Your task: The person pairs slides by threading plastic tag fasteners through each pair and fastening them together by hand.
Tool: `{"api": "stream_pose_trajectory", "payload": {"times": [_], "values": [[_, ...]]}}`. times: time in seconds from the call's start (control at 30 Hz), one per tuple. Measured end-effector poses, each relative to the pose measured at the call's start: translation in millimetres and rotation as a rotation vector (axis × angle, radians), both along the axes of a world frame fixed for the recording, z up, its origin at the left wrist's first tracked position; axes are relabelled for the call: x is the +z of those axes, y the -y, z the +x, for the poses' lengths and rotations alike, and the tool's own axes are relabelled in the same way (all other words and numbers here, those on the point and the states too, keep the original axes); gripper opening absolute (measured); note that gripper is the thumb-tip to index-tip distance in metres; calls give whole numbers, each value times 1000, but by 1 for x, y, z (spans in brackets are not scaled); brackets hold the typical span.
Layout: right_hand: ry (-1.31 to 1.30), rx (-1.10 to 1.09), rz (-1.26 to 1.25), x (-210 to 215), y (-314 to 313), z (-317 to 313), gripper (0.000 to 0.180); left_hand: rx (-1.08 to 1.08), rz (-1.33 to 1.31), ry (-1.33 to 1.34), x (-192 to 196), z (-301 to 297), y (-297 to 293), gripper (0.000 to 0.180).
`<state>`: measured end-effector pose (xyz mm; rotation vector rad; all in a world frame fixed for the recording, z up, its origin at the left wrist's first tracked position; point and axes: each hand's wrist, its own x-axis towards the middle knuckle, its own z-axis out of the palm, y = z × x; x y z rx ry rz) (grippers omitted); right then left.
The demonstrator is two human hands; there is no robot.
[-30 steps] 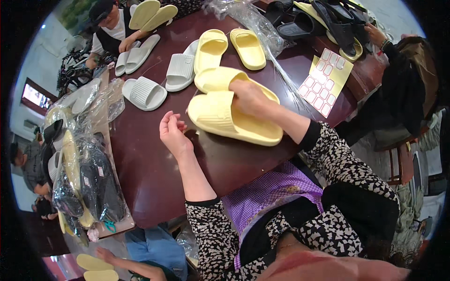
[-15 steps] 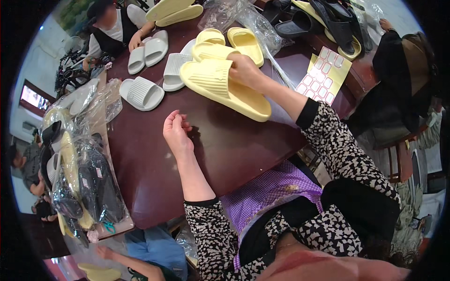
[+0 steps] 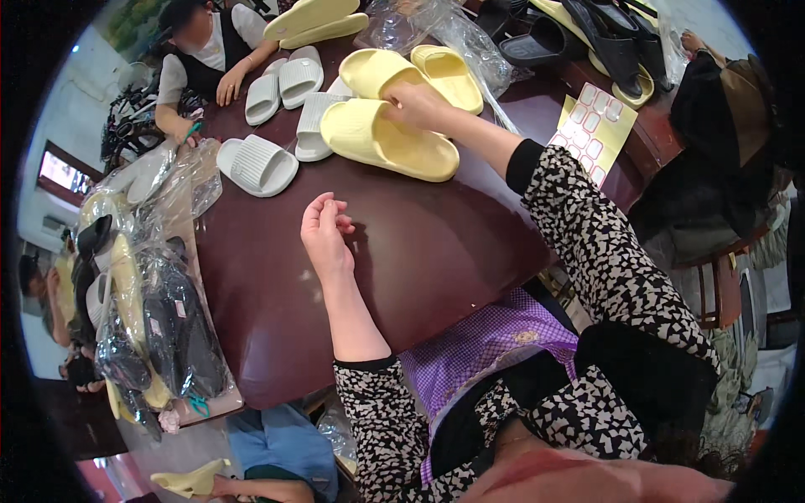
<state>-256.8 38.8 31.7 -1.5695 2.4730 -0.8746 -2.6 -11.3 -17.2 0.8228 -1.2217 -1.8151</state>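
Observed from beside the tabletop, sides being the worker's own; positions are taken from the front grey slipper, which lies strap up.

Right hand: grasping a pair of yellow slippers, well to the right of the front grey slipper, toes pointing towards it. Whether the soles touch the surface cannot be determined.

Left hand: released, fingers loosely curled, to the right of the front grey slipper and nearer the worker.

Other items: a second grey slipper, just right of the front grey slipper, partly covered by the yellow pair; a loose yellow slipper, farther right and beyond; a grey pair, beyond it, near a co-worker's hand; a label sheet, far right; plastic-wrapped slippers, left and nearer the worker.
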Motion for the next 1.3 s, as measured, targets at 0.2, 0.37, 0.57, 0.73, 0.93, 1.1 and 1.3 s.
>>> {"api": "stream_pose_trajectory", "payload": {"times": [0.2, 0.37, 0.57, 0.73, 0.93, 1.1, 1.3], "values": [[173, 148, -382, -18, -24, -37, 22, -19, -69, 40, 3, 3, 3, 15], [53, -309, -392, -37, -35, -105, 31, -141, -182, 123, -3, -15, -19, 29], [112, -474, -208, -42, -1, -107, 42, -245, -277, 146, -8, -33, -35, 51], [110, -507, -23, -13, 12, -80, 56, -218, -390, 320, 14, -52, -37, 61], [-181, -621, -99, -21, 19, -70, 53, 34, -824, 658, 0, -68, -33, 57], [-14, -575, -133, -24, 22, -71, 38, 43, -837, 549, -11, -72, -26, 54], [138, -337, -250, -9, 22, -11, 25, 82, -826, 468, -9, -39, -22, 59]]}}
